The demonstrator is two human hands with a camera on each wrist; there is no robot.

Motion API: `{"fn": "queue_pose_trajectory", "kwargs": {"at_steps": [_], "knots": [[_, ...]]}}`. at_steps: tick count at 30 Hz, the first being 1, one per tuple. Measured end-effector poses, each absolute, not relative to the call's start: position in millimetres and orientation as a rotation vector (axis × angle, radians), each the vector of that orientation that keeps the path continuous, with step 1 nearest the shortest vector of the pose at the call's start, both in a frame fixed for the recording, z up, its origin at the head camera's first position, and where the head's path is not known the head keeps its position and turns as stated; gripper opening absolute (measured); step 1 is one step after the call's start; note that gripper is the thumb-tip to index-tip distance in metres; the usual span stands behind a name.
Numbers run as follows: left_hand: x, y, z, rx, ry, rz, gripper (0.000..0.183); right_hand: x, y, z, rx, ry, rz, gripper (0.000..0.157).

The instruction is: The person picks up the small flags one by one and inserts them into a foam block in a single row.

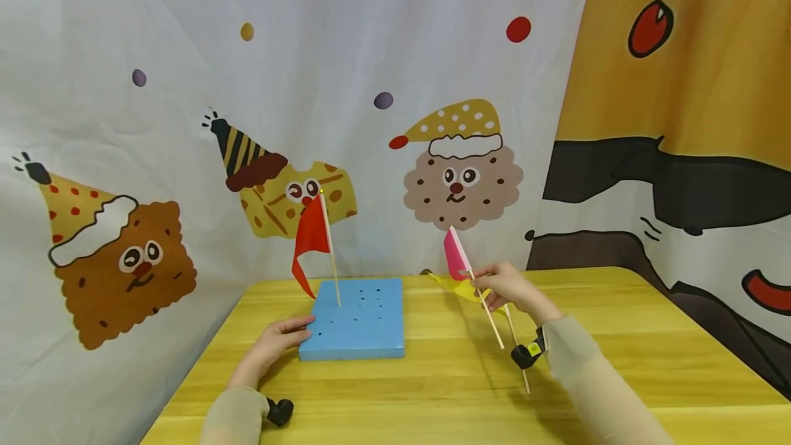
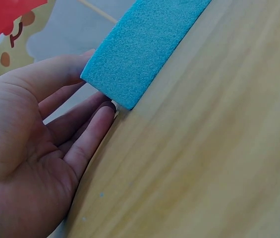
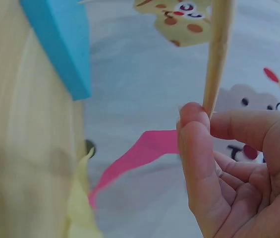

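A blue foam block [image 1: 364, 342] with small holes in its top lies on the table. A red flag [image 1: 313, 235] on a thin stick stands upright in it, toward its back left. My left hand [image 1: 274, 345] touches the block's left side, thumb and fingers at its edge in the left wrist view [image 2: 40, 134]. My right hand [image 1: 509, 288] pinches the stick of a pink flag [image 1: 454, 256] between thumb and index finger, above the table and tilted. Under that hand a yellow flag [image 1: 460, 287] lies on the table, partly hidden, its stick pointing toward me.
The wooden table [image 1: 445, 390] runs back to a white cloth backdrop [image 1: 346, 33] printed with cartoon biscuits and cheese. Each wrist carries a small black camera. The yellow flag's stick passes under the right wrist camera [image 1: 525, 354].
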State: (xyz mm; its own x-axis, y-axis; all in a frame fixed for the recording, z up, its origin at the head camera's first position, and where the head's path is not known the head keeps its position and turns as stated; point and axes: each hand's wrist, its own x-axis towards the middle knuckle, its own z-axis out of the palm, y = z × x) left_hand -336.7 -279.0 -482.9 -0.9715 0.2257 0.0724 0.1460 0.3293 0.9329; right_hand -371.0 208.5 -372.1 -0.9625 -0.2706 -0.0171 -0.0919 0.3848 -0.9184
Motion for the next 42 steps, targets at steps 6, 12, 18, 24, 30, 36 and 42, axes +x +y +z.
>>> {"fn": "queue_pose_trajectory", "kwargs": {"at_steps": [6, 12, 18, 24, 30, 36, 42], "knots": [[-335, -278, -483, 0.295, 2.514, 1.746, 0.049, -368, 194, -346, -0.414, 2.504, -1.593, 0.034], [-335, -277, -482, 0.282, 2.513, 1.764, 0.048, -368, 176, -328, -0.451, 2.536, -1.573, 0.034], [-333, -279, -480, 0.304, 2.524, 1.758, 0.047, -374, 147, -327, -0.561, 2.552, -1.573, 0.033], [-334, -278, -481, 0.307, 2.524, 1.759, 0.047, -381, 117, -340, -0.649, 2.602, -1.539, 0.026], [-336, -278, -482, 0.322, 2.523, 1.748, 0.046, -389, 89, -352, -0.723, 2.629, -1.551, 0.025], [-337, -278, -481, 0.312, 2.535, 1.757, 0.044, -398, 57, -357, -0.772, 2.675, -1.555, 0.023], [-335, -278, -481, 0.333, 2.535, 1.754, 0.044, -409, 33, -365, -0.822, 2.661, -1.625, 0.022]]}}
